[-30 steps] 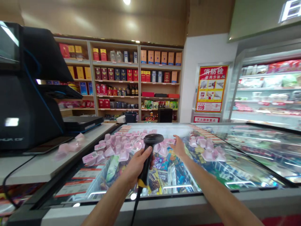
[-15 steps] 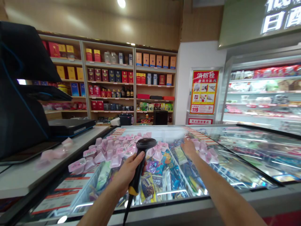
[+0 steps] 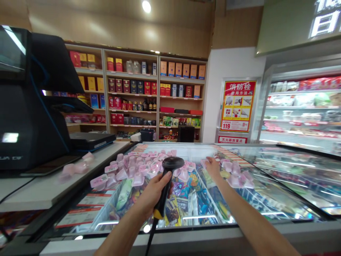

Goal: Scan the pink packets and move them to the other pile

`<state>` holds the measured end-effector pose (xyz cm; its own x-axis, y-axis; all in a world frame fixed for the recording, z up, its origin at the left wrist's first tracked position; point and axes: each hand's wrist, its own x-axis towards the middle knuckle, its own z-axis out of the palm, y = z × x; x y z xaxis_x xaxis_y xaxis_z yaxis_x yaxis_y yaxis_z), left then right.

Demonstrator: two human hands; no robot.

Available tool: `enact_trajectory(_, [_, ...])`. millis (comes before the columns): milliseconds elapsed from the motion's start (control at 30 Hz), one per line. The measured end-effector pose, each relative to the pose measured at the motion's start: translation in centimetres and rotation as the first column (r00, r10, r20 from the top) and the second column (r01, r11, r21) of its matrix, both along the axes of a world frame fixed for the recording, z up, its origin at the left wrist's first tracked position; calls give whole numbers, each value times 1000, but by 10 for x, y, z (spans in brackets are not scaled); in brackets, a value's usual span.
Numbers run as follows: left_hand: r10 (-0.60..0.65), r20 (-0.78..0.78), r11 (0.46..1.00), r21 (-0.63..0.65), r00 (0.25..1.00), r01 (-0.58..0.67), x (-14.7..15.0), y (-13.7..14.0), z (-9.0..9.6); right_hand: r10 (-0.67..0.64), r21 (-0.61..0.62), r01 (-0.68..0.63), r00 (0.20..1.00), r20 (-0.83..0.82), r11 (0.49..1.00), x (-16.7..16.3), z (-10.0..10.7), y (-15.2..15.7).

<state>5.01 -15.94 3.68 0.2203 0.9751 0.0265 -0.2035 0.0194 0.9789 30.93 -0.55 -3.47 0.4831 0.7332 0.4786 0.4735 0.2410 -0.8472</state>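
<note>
My left hand (image 3: 157, 192) is wrapped round the black and yellow handle of a barcode scanner (image 3: 173, 163), its head up and its cable hanging down. Farther forward on the right, my right hand (image 3: 213, 169) is above the glass, its fingers closed on a small pink plastic cup (image 3: 204, 163), largely hidden by them. Many similar pink cups with printed lids (image 3: 138, 179) lie on the glass freezer top to the left, around and beyond the scanner. A smaller group of pink cups (image 3: 234, 179) lies right of my right hand.
Under the freezer glass (image 3: 269, 177) are baskets of bagged ice creams. At left, a dark checkout terminal (image 3: 50, 96) and a few pink cups stand on a white counter (image 3: 48, 193). Shelves of boxes (image 3: 133, 87) and a red fire-hydrant poster (image 3: 238, 106) are behind.
The view has swung slightly left, so the scene sits farther right. My right hand has drawn a little nearer, and a pink cup now shows at its fingers. The scanner stays in my left hand.
</note>
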Motion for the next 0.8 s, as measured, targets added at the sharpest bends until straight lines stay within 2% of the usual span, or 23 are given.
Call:
enact_trajectory(67, [-11,1,1000,14,1000,11,0,0,0,133,30,-130,954,-270,991,-12,5,-2])
enact_trajectory(167, [-38,5,998,43,999,37,-1,-1,-1,309,139,-280,774,-553,950,-30,13,-7])
enact_trajectory(267, [-59,7,997,53,998,59,-1,-3,0,411,231,-351,620,-669,907,-42,19,-11])
enact_trajectory(333, [-73,1,996,55,997,73,-2,-4,0,442,265,-366,586,-679,892,-46,21,-12])
enact_trajectory(500, [-88,-17,995,48,996,89,-4,-5,-1,440,262,-359,635,-635,896,-50,19,-10])
enact_trajectory(600, [-84,-11,995,49,996,84,-4,-4,-2,374,222,-302,725,-578,927,-47,15,-8])
enact_trajectory(667, [-78,-4,995,61,997,78,-5,-2,-3,251,170,-193,848,-467,966,-42,11,-6])
enact_trajectory(733, [-67,-2,995,73,998,67,-6,0,-3,65,133,-28,956,-286,991,-35,5,-3])
enact_trajectory(800, [-56,-2,995,78,998,56,-6,1,-4,-97,112,107,991,-89,988,-30,-3,1])
